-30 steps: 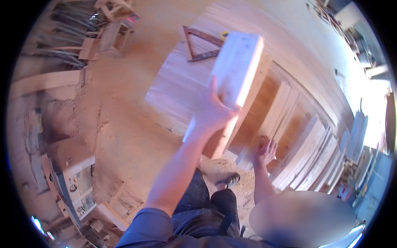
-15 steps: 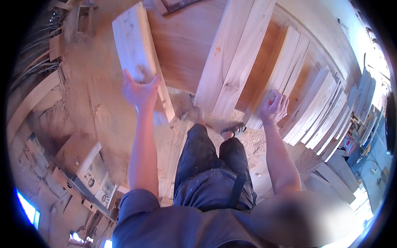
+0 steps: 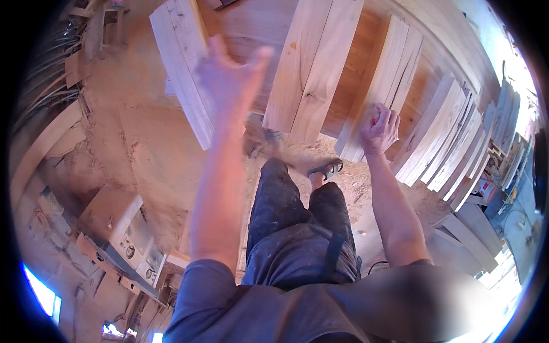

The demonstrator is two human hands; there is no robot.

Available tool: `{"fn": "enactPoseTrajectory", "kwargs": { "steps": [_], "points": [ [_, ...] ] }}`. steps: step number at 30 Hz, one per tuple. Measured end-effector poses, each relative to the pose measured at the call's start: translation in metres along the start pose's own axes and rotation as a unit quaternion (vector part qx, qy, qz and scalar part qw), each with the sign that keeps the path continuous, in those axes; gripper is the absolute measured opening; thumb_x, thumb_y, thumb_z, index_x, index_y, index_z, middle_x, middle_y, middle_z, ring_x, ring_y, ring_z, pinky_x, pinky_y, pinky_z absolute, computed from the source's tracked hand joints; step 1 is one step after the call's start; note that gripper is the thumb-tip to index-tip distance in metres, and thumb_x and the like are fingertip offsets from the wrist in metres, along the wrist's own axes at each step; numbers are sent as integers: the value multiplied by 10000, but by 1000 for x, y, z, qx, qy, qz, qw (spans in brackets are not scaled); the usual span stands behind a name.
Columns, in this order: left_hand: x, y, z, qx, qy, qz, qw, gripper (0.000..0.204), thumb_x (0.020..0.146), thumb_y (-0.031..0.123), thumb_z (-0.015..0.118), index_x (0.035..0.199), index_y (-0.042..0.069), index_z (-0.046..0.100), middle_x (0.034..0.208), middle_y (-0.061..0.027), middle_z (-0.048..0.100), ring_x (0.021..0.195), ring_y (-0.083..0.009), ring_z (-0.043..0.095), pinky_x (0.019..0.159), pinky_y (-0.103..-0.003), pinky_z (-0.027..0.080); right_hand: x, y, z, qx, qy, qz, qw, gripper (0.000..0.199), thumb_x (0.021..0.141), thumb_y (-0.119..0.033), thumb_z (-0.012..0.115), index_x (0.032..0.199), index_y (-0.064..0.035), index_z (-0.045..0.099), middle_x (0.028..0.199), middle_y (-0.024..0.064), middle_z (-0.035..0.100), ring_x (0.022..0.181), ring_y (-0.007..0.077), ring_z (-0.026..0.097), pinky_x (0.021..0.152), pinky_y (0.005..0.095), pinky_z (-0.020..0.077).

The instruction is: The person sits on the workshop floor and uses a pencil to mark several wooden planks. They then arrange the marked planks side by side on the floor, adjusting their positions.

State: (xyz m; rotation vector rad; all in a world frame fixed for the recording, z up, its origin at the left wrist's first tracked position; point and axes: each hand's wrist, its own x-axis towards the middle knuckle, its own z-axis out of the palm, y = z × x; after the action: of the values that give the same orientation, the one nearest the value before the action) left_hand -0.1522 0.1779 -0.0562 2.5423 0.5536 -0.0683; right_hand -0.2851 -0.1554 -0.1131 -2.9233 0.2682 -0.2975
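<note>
My left hand (image 3: 233, 80), smeared by motion, is raised with thumb and fingers spread and nothing in it. It hovers just right of two pale planks (image 3: 182, 63) lying side by side at the left end of the brown wooden work surface (image 3: 249, 28). My right hand (image 3: 381, 130) is curled closed around a small red thing (image 3: 373, 120), mostly hidden by the fingers. It is at the near end of another group of pale planks (image 3: 394, 68). Between the hands lie two wide planks (image 3: 311, 68) with knots, edge to edge.
More planks (image 3: 443, 131) lie in a row at the right, their near ends jutting out. A dusty box-shaped machine (image 3: 123, 220) with dials stands at the lower left. Offcuts (image 3: 469, 237) lie at the lower right. Sawdust covers the floor (image 3: 108, 131).
My left hand has let go of the leftmost plank and moved right and up. That plank, tilted on edge before, now lies flatter. My right hand stays closed among the planks.
</note>
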Motion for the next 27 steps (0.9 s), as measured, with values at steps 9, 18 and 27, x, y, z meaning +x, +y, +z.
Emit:
{"fn": "enactPoseTrajectory", "kwargs": {
  "steps": [9,18,27],
  "points": [
    [-39,137,48,149,-56,146,976,1141,679,447,862,1599,66,306,1366,-359,467,1329,-574,401,1141,-594,340,4,0,2,20,21,0,1000,383,726,-134,708,1102,-170,643,944,99,600,924,346,601,786,475,506],
    [-14,72,-8,-234,-92,97,963,1302,584,228,956,1589,-108,200,1410,-272,548,1267,-297,589,1067,-382,492,1,5,1,46,4,14,999,443,681,-101,730,1111,-171,645,960,90,608,934,332,608,796,469,512],
    [-3,-10,-62,-138,58,-18,989,1291,597,256,923,1601,-72,180,1497,-272,359,1362,-385,449,1154,-445,401,2,5,0,52,11,7,999,402,707,-111,708,1103,-160,655,945,95,606,922,335,605,790,466,511]
  ]
}}
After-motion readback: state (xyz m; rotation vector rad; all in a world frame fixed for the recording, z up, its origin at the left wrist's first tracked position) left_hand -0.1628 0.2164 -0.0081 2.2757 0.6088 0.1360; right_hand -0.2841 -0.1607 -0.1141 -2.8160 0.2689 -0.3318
